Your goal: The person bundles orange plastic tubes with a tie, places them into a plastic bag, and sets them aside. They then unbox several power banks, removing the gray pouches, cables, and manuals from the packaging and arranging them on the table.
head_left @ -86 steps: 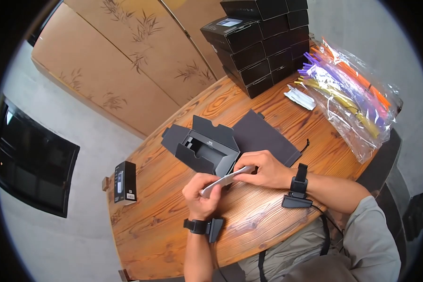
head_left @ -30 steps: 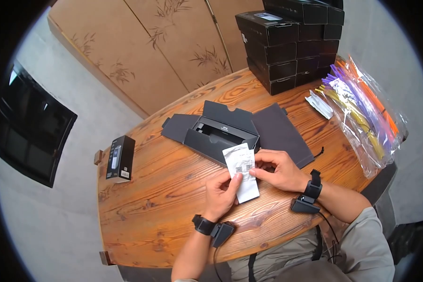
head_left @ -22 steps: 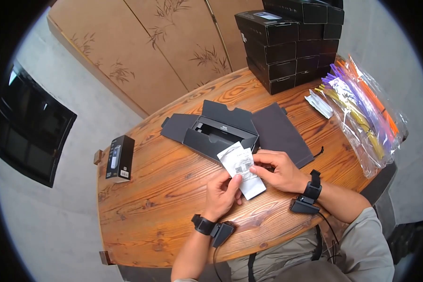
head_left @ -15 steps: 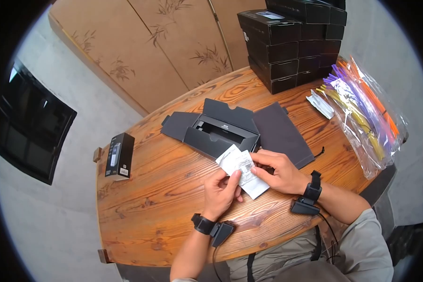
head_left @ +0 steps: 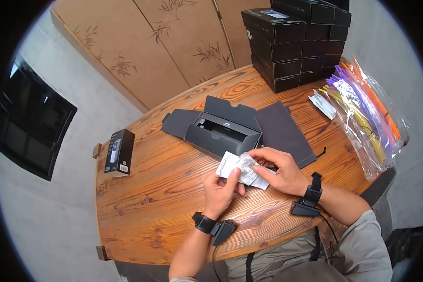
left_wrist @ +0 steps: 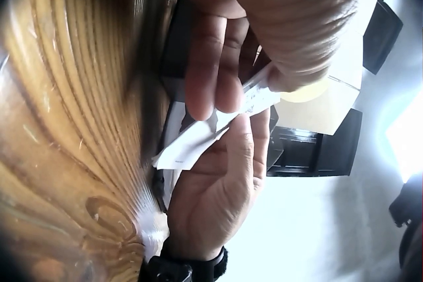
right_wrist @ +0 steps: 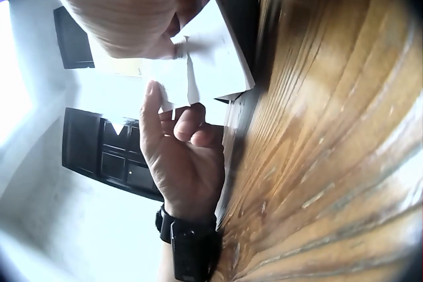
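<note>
Close over the near side of the table, both hands hold a white folded paper leaflet (head_left: 226, 164) with print on it. My left hand (head_left: 219, 192) pinches its left part, thumb on top and fingers beneath. From the other side my right hand (head_left: 283, 173) grips it near the middle, thumb on the printed face. A crease and loose layers of the leaflet (right_wrist: 215, 57) show in the right wrist view. Just beyond the hands lies an opened black box (head_left: 207, 143), its flaps spread and a hollow insert inside. Beside it is a flat dark drawstring pouch (head_left: 286, 131).
A small black box (head_left: 120, 152) stands at the table's left edge. Several black boxes (head_left: 286, 49) are stacked at the far side. A clear bag of coloured sticks (head_left: 366, 113) lies on the right, near a small white packet (head_left: 322, 104).
The leaflet, edge-on at first, turned face up, then rotated and tilted between my hands, its QR codes dropping out of sight. Both hands keep hold of it. The head view shifted.
</note>
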The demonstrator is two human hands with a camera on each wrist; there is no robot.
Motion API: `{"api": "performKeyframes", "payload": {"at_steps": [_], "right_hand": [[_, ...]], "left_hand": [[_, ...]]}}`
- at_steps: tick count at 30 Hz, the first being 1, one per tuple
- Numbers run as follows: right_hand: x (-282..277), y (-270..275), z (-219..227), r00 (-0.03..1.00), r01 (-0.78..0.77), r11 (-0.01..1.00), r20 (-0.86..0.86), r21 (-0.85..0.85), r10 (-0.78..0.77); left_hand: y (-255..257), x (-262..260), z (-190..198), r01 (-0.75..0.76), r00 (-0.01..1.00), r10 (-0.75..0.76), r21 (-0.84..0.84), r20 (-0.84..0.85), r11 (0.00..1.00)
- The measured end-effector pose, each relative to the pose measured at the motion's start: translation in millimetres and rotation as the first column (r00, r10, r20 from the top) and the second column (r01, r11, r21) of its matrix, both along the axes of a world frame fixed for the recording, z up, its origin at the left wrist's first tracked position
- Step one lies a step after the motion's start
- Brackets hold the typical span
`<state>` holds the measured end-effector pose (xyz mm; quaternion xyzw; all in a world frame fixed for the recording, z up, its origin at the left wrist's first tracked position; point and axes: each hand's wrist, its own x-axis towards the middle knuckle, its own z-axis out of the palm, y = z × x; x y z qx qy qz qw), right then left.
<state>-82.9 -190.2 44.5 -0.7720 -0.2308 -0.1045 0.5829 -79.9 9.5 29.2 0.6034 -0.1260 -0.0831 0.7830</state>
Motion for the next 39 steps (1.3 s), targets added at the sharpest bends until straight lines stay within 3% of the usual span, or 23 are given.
{"api": "performKeyframes", "payload": {"at_steps": [9, 12, 18, 27, 39], "right_hand": [[2.5, -1.4, -4.7, 0.994, -0.029, 0.991, 0.099, -0.133, 0.042], [-0.8, 0.1, 5.6, 0.985, -0.016, 0.977, 0.163, -0.213, 0.052], [-2.7, -0.2, 5.1, 0.968, 0.061, 0.949, 0.251, -0.311, 0.020], [-5.9, -1.3, 11.9, 0.961, 0.088, 0.923, 0.277, -0.374, 0.021], [-3.4, -1.8, 13.8, 0.899, 0.165, 0.925, 0.437, -0.342, 0.002]], "left_hand": [[-3.8, -1.5, 3.1, -0.029, 1.000, 0.029, 0.022, -0.005, 0.999], [-5.7, -2.5, 4.7, -0.083, 0.994, 0.079, 0.050, 0.081, 0.995], [-1.7, -1.0, 0.5, 0.018, 0.999, -0.018, 0.030, 0.029, 0.999], [-3.1, -0.2, 3.0, -0.027, 0.999, 0.026, 0.015, 0.044, 1.000], [-2.9, -0.3, 6.9, -0.095, 0.995, 0.096, 0.015, -0.008, 0.995]]}}
